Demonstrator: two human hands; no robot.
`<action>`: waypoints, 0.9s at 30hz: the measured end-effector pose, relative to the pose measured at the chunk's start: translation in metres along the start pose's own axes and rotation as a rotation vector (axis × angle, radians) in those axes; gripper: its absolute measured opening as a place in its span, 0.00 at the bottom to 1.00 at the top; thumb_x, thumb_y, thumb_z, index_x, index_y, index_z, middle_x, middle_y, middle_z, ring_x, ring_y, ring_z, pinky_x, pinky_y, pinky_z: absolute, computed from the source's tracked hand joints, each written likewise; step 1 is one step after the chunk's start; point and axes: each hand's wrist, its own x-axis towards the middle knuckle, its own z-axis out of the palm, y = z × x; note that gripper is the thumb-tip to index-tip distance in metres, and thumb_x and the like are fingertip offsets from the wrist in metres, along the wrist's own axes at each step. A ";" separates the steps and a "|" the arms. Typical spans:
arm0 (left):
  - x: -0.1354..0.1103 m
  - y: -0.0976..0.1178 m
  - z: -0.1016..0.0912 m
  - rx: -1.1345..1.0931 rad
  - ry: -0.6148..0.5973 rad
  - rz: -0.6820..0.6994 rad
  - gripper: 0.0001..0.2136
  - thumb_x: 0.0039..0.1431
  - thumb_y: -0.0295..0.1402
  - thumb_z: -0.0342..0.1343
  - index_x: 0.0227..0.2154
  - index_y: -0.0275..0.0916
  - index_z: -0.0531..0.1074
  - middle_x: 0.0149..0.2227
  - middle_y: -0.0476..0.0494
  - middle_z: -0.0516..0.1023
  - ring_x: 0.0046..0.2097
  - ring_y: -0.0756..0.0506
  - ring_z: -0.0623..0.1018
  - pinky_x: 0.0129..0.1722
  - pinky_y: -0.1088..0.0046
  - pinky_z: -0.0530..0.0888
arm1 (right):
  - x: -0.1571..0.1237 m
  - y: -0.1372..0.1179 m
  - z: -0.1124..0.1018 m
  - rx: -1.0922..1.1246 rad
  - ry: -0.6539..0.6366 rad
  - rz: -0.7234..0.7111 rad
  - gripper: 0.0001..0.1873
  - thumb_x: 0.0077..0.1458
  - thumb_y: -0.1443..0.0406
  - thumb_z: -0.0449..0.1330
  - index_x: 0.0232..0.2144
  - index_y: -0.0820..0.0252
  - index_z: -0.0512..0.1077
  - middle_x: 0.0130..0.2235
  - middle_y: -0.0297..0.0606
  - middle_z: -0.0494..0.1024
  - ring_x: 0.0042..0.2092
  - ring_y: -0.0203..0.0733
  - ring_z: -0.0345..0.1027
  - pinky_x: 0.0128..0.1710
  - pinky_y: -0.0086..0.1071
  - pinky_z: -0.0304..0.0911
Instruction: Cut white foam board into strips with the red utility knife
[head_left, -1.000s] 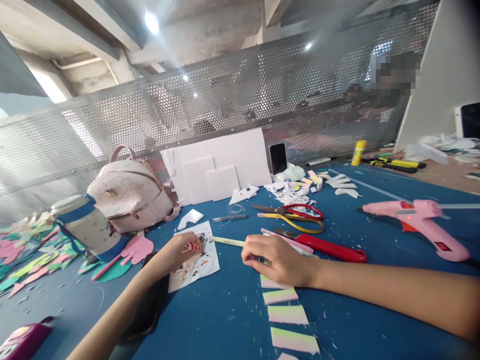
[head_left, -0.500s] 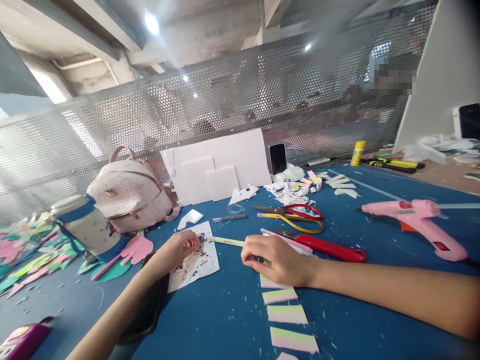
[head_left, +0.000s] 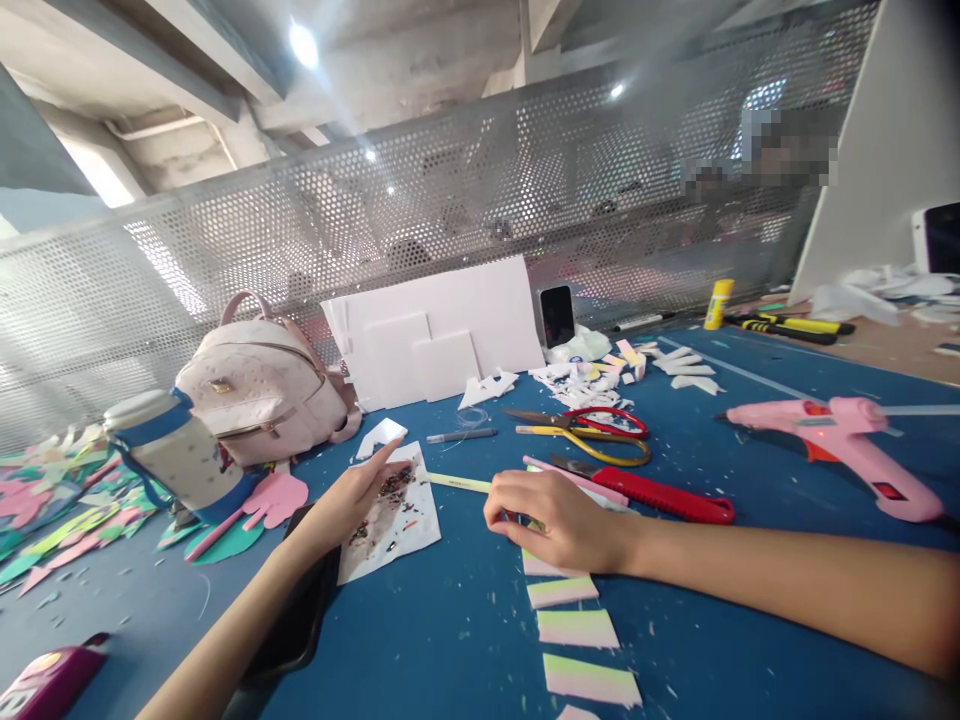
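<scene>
My right hand is closed around a slim pale yellow-green pencil. The pencil reaches left, its far end over the right edge of a white sheet of paper. Dark crumbs and shavings are scattered on that sheet. My left hand is over the left part of the paper, its index finger stretched up and to the right, with nothing seen in it. Below my right hand lies a column of foam strips, fading from pink to green.
A red cutter, scissors and a pink glue gun lie to the right. A black phone lies under my left forearm. A bottle and a backpack stand at left, before colored foam scraps.
The fingers of my left hand were curled over the paper and are now stretched out, uncovering more dark crumbs. My right hand and the pencil have hardly moved.
</scene>
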 end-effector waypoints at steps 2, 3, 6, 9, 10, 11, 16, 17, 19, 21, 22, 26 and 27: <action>0.000 0.000 -0.002 0.008 0.007 0.000 0.24 0.73 0.37 0.38 0.70 0.50 0.49 0.58 0.47 0.78 0.59 0.40 0.77 0.57 0.63 0.70 | -0.001 0.001 0.000 0.004 0.000 -0.005 0.05 0.63 0.72 0.56 0.36 0.59 0.70 0.35 0.34 0.74 0.35 0.37 0.65 0.37 0.30 0.58; 0.000 0.000 -0.003 0.011 0.010 0.001 0.25 0.73 0.36 0.38 0.70 0.50 0.49 0.57 0.47 0.79 0.58 0.40 0.77 0.56 0.63 0.70 | -0.001 0.001 0.001 0.006 0.000 -0.009 0.05 0.63 0.72 0.56 0.36 0.59 0.70 0.35 0.34 0.74 0.36 0.37 0.64 0.37 0.30 0.58; 0.001 0.000 -0.004 0.019 0.013 0.011 0.25 0.72 0.37 0.40 0.70 0.47 0.52 0.55 0.44 0.81 0.56 0.39 0.79 0.56 0.63 0.71 | -0.001 0.001 0.001 0.006 0.002 -0.016 0.05 0.63 0.71 0.56 0.36 0.59 0.70 0.35 0.34 0.74 0.35 0.37 0.64 0.36 0.30 0.57; 0.001 0.000 -0.005 0.049 0.023 0.004 0.25 0.72 0.37 0.40 0.69 0.44 0.54 0.52 0.43 0.83 0.53 0.39 0.81 0.54 0.63 0.72 | 0.000 0.001 0.001 0.005 0.005 -0.014 0.05 0.63 0.71 0.56 0.35 0.59 0.70 0.34 0.34 0.74 0.35 0.36 0.64 0.36 0.29 0.57; 0.000 0.000 -0.006 0.060 0.027 -0.002 0.25 0.72 0.37 0.40 0.69 0.44 0.54 0.51 0.44 0.84 0.52 0.39 0.81 0.54 0.63 0.72 | 0.000 0.001 0.001 0.006 0.005 -0.013 0.05 0.63 0.71 0.56 0.35 0.59 0.70 0.34 0.34 0.74 0.35 0.36 0.64 0.36 0.29 0.57; 0.000 -0.001 -0.006 0.068 0.030 -0.007 0.25 0.71 0.36 0.40 0.69 0.44 0.54 0.50 0.45 0.84 0.51 0.39 0.81 0.53 0.63 0.72 | 0.001 0.001 0.001 0.007 0.004 -0.012 0.05 0.63 0.71 0.56 0.35 0.59 0.70 0.34 0.34 0.74 0.35 0.36 0.64 0.36 0.29 0.57; -0.002 0.000 -0.010 0.092 0.036 -0.015 0.25 0.71 0.36 0.43 0.69 0.47 0.56 0.46 0.48 0.86 0.49 0.40 0.83 0.51 0.65 0.73 | 0.001 0.001 0.000 0.005 0.001 -0.014 0.05 0.64 0.71 0.56 0.35 0.59 0.70 0.34 0.35 0.75 0.35 0.37 0.65 0.36 0.30 0.58; -0.003 0.000 -0.010 0.101 0.038 -0.013 0.24 0.71 0.36 0.43 0.68 0.46 0.56 0.45 0.48 0.86 0.49 0.40 0.83 0.51 0.65 0.73 | 0.001 0.001 0.000 0.004 0.000 -0.013 0.05 0.64 0.71 0.56 0.35 0.59 0.70 0.34 0.35 0.75 0.35 0.37 0.65 0.36 0.30 0.58; -0.003 0.000 -0.011 0.123 0.045 -0.003 0.24 0.71 0.35 0.42 0.68 0.46 0.57 0.44 0.48 0.86 0.49 0.40 0.82 0.52 0.65 0.73 | 0.000 0.000 0.000 0.003 0.000 -0.009 0.06 0.64 0.71 0.56 0.35 0.59 0.71 0.34 0.35 0.75 0.34 0.37 0.65 0.36 0.30 0.58; -0.002 0.000 -0.010 0.152 0.054 0.013 0.24 0.71 0.35 0.42 0.68 0.45 0.58 0.43 0.47 0.86 0.49 0.40 0.82 0.51 0.65 0.74 | 0.000 0.000 0.000 0.003 -0.002 -0.008 0.05 0.64 0.71 0.56 0.35 0.59 0.70 0.34 0.35 0.75 0.35 0.37 0.65 0.36 0.30 0.58; -0.002 0.000 -0.010 0.170 0.063 0.021 0.24 0.71 0.35 0.42 0.67 0.44 0.59 0.42 0.46 0.87 0.49 0.40 0.82 0.51 0.64 0.74 | 0.000 0.000 0.000 0.004 -0.003 -0.007 0.05 0.64 0.71 0.56 0.35 0.59 0.70 0.34 0.34 0.75 0.35 0.37 0.65 0.36 0.30 0.58; -0.002 -0.001 -0.010 0.224 0.130 0.059 0.22 0.69 0.33 0.44 0.64 0.43 0.65 0.38 0.45 0.87 0.45 0.40 0.84 0.47 0.66 0.76 | 0.000 0.001 0.002 0.007 -0.002 -0.007 0.05 0.63 0.71 0.56 0.35 0.59 0.70 0.34 0.34 0.75 0.36 0.37 0.65 0.37 0.29 0.58; -0.002 -0.001 -0.010 0.230 0.143 0.066 0.22 0.68 0.32 0.44 0.63 0.43 0.65 0.37 0.46 0.87 0.44 0.41 0.84 0.46 0.68 0.76 | 0.000 0.002 0.002 0.008 -0.002 -0.007 0.05 0.63 0.71 0.56 0.35 0.59 0.70 0.34 0.34 0.75 0.36 0.37 0.65 0.37 0.29 0.58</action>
